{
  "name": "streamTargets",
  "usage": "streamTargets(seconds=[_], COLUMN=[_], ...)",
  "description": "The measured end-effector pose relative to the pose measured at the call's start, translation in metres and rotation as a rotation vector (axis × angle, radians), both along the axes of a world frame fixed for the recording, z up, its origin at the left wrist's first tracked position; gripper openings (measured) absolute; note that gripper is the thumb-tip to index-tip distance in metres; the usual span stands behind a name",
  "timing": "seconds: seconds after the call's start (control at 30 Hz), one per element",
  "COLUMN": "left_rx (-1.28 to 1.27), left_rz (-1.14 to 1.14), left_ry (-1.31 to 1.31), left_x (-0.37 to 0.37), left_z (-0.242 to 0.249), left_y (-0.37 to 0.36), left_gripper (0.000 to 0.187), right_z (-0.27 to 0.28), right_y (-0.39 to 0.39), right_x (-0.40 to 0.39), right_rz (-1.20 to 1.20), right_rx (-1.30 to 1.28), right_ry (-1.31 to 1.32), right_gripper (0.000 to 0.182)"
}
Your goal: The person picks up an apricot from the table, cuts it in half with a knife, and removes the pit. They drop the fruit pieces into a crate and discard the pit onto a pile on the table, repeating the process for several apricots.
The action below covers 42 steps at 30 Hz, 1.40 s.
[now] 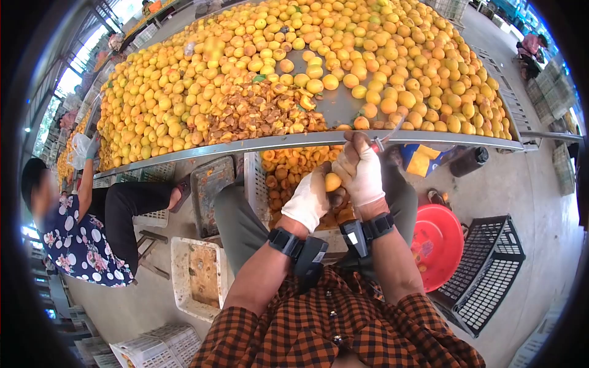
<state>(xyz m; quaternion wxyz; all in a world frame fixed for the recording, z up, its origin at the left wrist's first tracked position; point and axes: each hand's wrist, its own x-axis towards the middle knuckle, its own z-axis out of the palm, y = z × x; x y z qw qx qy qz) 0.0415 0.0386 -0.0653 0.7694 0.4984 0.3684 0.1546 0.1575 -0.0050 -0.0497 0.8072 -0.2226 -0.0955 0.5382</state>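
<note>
Both gloved hands meet just below the bench (307, 140) edge: the left hand (308, 199) is closed around a yellow fruit (332, 181), and the right hand (362, 172) grips a small knife (385, 137) whose blade points up toward the bench. Under them stands a crate (253, 184) of cut fruit halves, with a red basin (437, 245) and a black crate (491, 270) to the right, while the bench carries a great heap of fruit (257, 67).
</note>
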Motion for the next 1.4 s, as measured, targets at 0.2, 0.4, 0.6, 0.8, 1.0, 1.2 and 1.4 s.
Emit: streamTargets(seconds=[0.2,0.4,0.6,0.8,1.0,1.2,1.4], left_rx=[-0.554,-0.733,-0.899,-0.256,0.354,-0.196,-0.574], left_rz=[0.091,0.171,0.315,0.408,0.518,0.539,0.419], left_ry=[-0.095,-0.246,-0.355,-0.047,-0.156,-0.358,-0.549], left_x=[0.001,0.001,-0.002,0.005,0.016,0.003,-0.009], left_z=[0.026,0.016,0.018,0.022,-0.003,0.000,-0.020], left_y=[0.003,-0.009,-0.016,-0.022,-0.008,0.018,0.033], left_gripper=[0.039,0.042,0.040,0.036,0.022,0.018,0.036], right_z=[-0.006,0.027,0.028,0.016,0.019,0.010,0.037], right_y=[0.000,-0.010,-0.022,-0.012,-0.005,0.010,0.007], right_x=[0.024,-0.001,-0.028,-0.021,-0.020,-0.016,-0.029], right_rz=[-0.206,-0.356,-0.439,-0.346,-0.285,-0.292,-0.349], right_rx=[0.037,-0.057,-0.117,-0.179,-0.251,-0.303,-0.098], right_ry=[0.221,0.012,-0.142,-0.129,-0.045,-0.437,-0.239], right_gripper=[0.027,0.032,0.027,0.021,0.016,0.018,0.027])
